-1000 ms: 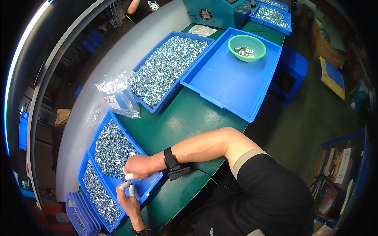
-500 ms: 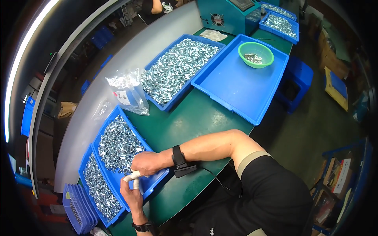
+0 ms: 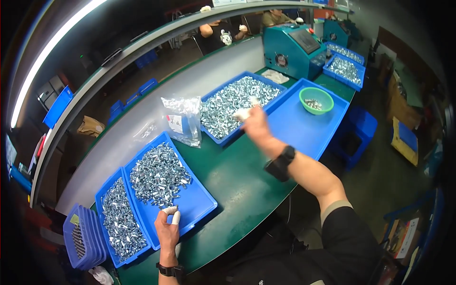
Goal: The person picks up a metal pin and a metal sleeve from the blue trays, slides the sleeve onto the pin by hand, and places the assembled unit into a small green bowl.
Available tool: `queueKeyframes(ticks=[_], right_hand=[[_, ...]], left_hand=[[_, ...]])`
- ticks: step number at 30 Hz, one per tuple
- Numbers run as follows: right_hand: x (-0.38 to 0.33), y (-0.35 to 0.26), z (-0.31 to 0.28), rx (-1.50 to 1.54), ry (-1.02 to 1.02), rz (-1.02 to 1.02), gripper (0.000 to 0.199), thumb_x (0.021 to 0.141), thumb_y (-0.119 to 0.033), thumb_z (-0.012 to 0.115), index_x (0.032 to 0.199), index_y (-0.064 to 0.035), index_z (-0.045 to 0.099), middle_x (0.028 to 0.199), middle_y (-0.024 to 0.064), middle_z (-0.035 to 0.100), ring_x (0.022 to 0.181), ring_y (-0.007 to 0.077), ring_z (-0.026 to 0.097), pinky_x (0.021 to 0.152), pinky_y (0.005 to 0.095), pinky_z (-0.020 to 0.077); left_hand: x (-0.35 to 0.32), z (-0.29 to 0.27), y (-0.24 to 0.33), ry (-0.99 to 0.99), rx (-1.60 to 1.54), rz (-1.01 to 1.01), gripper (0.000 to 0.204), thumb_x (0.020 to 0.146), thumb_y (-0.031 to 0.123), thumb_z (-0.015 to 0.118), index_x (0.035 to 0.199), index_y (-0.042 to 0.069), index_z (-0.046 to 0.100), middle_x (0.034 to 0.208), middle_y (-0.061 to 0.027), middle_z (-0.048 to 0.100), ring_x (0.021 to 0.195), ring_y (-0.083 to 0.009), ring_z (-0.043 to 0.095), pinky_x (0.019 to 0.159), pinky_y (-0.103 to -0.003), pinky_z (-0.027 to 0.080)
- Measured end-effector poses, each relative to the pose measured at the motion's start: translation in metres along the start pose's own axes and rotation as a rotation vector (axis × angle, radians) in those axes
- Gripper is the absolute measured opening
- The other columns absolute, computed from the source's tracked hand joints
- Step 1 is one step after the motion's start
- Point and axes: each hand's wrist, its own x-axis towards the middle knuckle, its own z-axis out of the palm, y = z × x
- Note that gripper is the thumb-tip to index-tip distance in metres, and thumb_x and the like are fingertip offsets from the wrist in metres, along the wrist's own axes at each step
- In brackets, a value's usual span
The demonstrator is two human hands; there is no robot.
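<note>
My left hand (image 3: 167, 232), with white finger covers on thumb and forefinger, is over the near edge of a heap of small silver metal parts (image 3: 159, 173). These lie in a blue tray (image 3: 202, 204) at the left. Its fingertips are closed together; what they hold, if anything, is too small to make out. My right hand (image 3: 260, 129), blurred by motion, is above the near right side of a farther blue tray (image 3: 223, 140) full of similar silver metal parts (image 3: 237, 97). Its white-covered fingertips look apart, with nothing visible between them.
Beside the left tray stands another filled blue tray (image 3: 148, 247), then stacked purple baskets (image 3: 71, 247). A clear plastic bag (image 3: 187, 126) leans by the partition. At right, a green bowl (image 3: 327, 102) sits in a blue tray (image 3: 297, 137). Behind is a teal machine (image 3: 285, 50); people sit beyond.
My right hand has moved from beside my left hand, up and right, to the farther tray. My left hand stays at the near tray. The view has shifted, showing more of the background.
</note>
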Motion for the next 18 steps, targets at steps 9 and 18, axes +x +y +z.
queueKeyframes(ticks=[9,18], right_hand=[[0.041,-0.018,-0.128,0.378,0.543,0.184,0.088,0.099,-0.022,0.063,0.162,-0.0005,0.006,0.113,0.0109,0.069,0.091,0.0197,0.07,0.067,0.0312,0.0537],[0.046,0.003,-0.178,0.357,0.707,0.154,0.091,0.097,-0.018,0.063,0.163,0.0045,0.004,0.118,0.0149,0.067,0.089,0.0215,0.071,0.064,0.0316,0.0561]], left_hand=[[-0.005,-0.011,-0.012,-0.012,-0.014,0.009,0.014,0.088,0.004,0.078,0.1,-0.001,0.073,0.099,-0.0131,0.075,0.093,-0.0255,0.071,0.087,-0.035,0.054],[-0.002,-0.009,-0.01,-0.033,-0.039,-0.021,0.014,0.088,0.004,0.078,0.1,0.0,0.073,0.099,-0.0127,0.075,0.094,-0.0244,0.071,0.088,-0.034,0.054]])
